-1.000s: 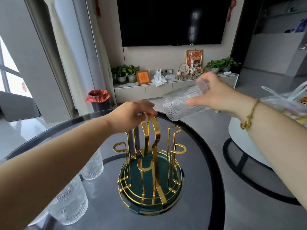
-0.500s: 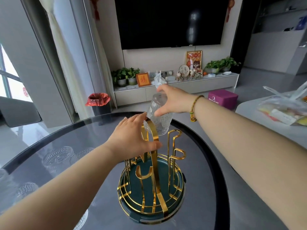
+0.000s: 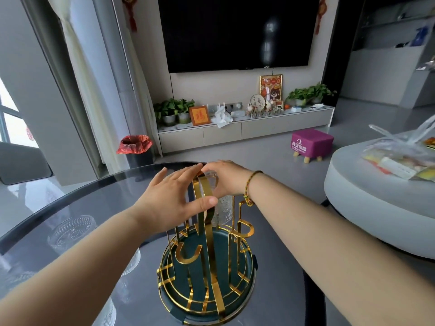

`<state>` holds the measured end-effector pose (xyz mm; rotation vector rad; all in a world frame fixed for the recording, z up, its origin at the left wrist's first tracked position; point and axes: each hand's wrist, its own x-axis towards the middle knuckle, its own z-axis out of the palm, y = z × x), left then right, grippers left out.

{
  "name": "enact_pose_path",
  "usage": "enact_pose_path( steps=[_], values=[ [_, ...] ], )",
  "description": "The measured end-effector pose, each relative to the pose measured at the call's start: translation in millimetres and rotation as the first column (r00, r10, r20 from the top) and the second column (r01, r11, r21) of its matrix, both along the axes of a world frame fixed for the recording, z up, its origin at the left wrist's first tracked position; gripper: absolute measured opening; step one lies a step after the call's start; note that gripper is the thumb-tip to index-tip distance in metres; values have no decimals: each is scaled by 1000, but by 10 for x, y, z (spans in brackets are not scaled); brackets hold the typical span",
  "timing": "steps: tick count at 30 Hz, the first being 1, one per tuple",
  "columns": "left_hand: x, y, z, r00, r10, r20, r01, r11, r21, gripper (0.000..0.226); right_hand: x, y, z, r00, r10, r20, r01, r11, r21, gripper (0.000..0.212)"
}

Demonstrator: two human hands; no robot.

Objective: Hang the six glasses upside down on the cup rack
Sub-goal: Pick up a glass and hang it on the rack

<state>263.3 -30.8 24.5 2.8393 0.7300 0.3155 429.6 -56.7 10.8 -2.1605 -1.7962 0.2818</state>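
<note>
Fingers (image 3: 213,169) of the right hand (image 3: 226,177) are gripping an inverted glass (image 3: 224,208), seating it on the cup rack (image 3: 207,267) beneath; left hand (image 3: 169,198), fingers spread, is steadying the rack. First of six; others are waiting leftward.

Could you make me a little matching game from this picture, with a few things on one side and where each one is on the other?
Things:
1. glass
2. left hand
3. purple stool
4. plastic bag

Places:
A. on the floor in front of the TV cabinet
B. resting on the gold handle of the cup rack
C. on the pale round table at the right
D. under the right hand, at the far side of the rack

Pairs: 1-D, 2-B, 3-A, 4-C
</note>
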Motion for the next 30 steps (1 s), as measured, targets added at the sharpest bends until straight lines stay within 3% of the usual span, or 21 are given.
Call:
enact_pose_path(
  steps=[5,9,14,17,22,26,30],
  values=[
    [33,14,-28,1000,11,-14,-10,999,30,129,19,12,-60,1000,14,-13,-14,1000,13,73],
    [48,7,-41,1000,30,0,-30,1000,6,100,7,39,-77,1000,31,-1,-31,999,-13,76],
    [61,24,-32,1000,17,-2,-17,1000,-26,110,21,-11,-62,1000,4,-22,-5,1000,-27,85],
    [-15,-34,-109,998,9,60,-5,997,-72,123,28,-179,9,990,-85,-116,95,992,80,83],
    [-351,-260,-242,904,98,416,-31,986,-164,68,-109,-584,206,960,-192,-206,264,870,417,48],
    [-1068,-439,-597,877,147,458,-141,989,-48,37,-643,-825,447,967,-56,-250,208,741,639,21],
    [-1815,-683,-1156,865,276,418,-282,958,-50,35,-1397,-1064,380,930,179,-322,87,742,665,20]
  ],
)
